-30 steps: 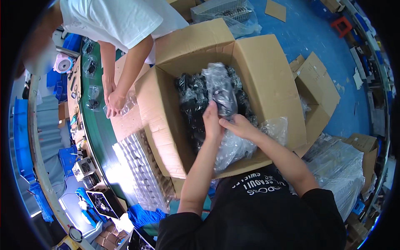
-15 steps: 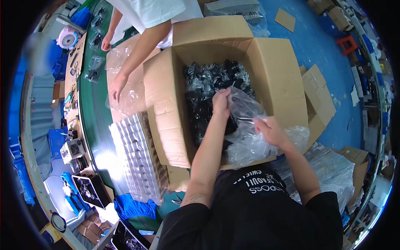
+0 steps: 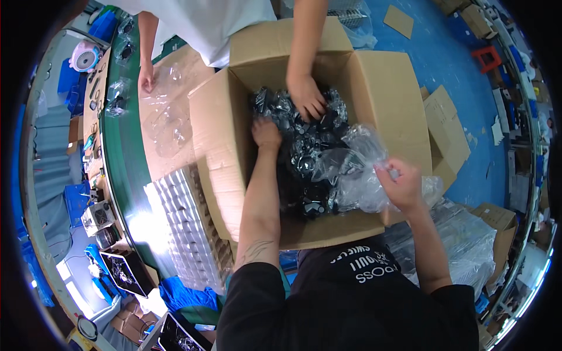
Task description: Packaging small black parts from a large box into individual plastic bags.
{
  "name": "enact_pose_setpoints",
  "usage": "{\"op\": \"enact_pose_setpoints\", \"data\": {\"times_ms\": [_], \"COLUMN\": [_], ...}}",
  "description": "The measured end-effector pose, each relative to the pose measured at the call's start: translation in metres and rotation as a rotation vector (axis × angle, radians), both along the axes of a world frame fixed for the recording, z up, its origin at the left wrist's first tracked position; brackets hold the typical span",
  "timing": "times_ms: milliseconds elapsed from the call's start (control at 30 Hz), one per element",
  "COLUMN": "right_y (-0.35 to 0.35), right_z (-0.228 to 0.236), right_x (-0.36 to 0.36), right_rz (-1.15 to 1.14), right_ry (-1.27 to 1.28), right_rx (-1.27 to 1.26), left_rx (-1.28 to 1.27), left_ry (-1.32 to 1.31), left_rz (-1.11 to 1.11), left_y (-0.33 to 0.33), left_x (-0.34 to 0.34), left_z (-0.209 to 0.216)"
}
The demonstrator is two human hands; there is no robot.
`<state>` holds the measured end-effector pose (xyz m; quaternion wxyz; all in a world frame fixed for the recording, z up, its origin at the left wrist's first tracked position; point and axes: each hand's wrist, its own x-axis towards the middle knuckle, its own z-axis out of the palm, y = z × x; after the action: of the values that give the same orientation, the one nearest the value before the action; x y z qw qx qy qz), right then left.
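Factory-style workshop — green conveyor belt (image 3: 122, 143), cluttered workbench (image 3: 95, 98), open cardboard carton (image 3: 398, 111), blue floor (image 3: 436, 64)

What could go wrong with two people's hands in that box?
Possibly two things. The person's left hand and a co-worker's bare hand are both inside the open brown cardboard box, close together, so they might bump. The clear, crinkled plastic wrapping in the person's right hand lies partly over the black parts in clear film, so it might snag or hide one.
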<state>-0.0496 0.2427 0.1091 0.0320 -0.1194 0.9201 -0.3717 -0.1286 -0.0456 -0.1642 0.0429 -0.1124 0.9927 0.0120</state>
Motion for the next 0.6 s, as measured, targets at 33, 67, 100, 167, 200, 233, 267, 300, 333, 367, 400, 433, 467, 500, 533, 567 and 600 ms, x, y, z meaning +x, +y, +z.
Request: {"op": "enact_pose_setpoints", "data": {"times_ms": [33, 67, 100, 167, 200, 233, 267, 300, 333, 367, 400, 433, 467, 500, 533, 567, 600], "right_y": [0.0, 0.001, 0.006, 0.016, 0.018, 0.019, 0.02, 0.02, 0.021, 0.021, 0.021, 0.021, 0.02, 0.018, 0.015, 0.014, 0.013], "right_z": [0.007, 0.015, 0.018, 0.024, 0.026, 0.027, 0.026, 0.025, 0.025, 0.025, 0.024, 0.02, 0.013, 0.005, 0.0, -0.001, -0.001], "right_x": [0.004, 0.006, 0.005, 0.003, 0.003, 0.004, 0.003, 0.003, 0.005, 0.006, 0.007, 0.008, 0.007, 0.005, 0.008, 0.012, 0.007], "right_rz": [-0.004, -0.005, -0.028, 0.055, 0.104, 0.157, 0.159, 0.154, 0.144, 0.135, 0.128, 0.132, 0.178, 0.225, 0.263, 0.3, 0.314], "right_ry": [0.0, -0.001, -0.002, 0.058, 0.088, 0.118, 0.119, 0.136, 0.153, 0.17, 0.186, 0.186, 0.189, 0.193, 0.19, 0.188, 0.197], "right_rx": [-0.004, -0.011, -0.004, 0.097, 0.138, 0.178, 0.168, 0.107, 0.052, -0.003, -0.057, -0.064, -0.058, -0.055, -0.045, -0.032, -0.037], "left_rx": [0.108, 0.215, 0.218, 0.312, 0.351, 0.388, 0.38, 0.414, 0.449, 0.482, 0.511, 0.505, 0.662, 0.816, 0.978, 1.142, 1.137], "left_ry": [-0.15, -0.3, -0.305, -0.384, -0.421, -0.459, -0.457, -0.263, -0.069, 0.125, 0.32, 0.321, 0.336, 0.352, 0.356, 0.358, 0.375], "left_rz": [0.136, 0.275, 0.251, 0.236, 0.237, 0.243, 0.248, 0.252, 0.247, 0.241, 0.233, 0.237, 0.279, 0.322, 0.358, 0.394, 0.401], "left_y": [-0.009, -0.015, -0.006, 0.008, 0.009, 0.009, 0.008, 0.008, 0.012, 0.015, 0.017, 0.02, 0.021, 0.022, 0.025, 0.028, 0.028], "left_x": [-0.007, -0.011, -0.02, -0.03, -0.031, -0.029, -0.023, -0.012, -0.001, 0.008, 0.014, 0.017, 0.019, 0.02, 0.023, 0.027, 0.026], "left_z": [-0.011, -0.021, -0.017, 0.0, 0.013, 0.02, 0.025, 0.03, 0.035, 0.04, 0.045, 0.056, 0.068, 0.085, 0.102, 0.114, 0.123]}}
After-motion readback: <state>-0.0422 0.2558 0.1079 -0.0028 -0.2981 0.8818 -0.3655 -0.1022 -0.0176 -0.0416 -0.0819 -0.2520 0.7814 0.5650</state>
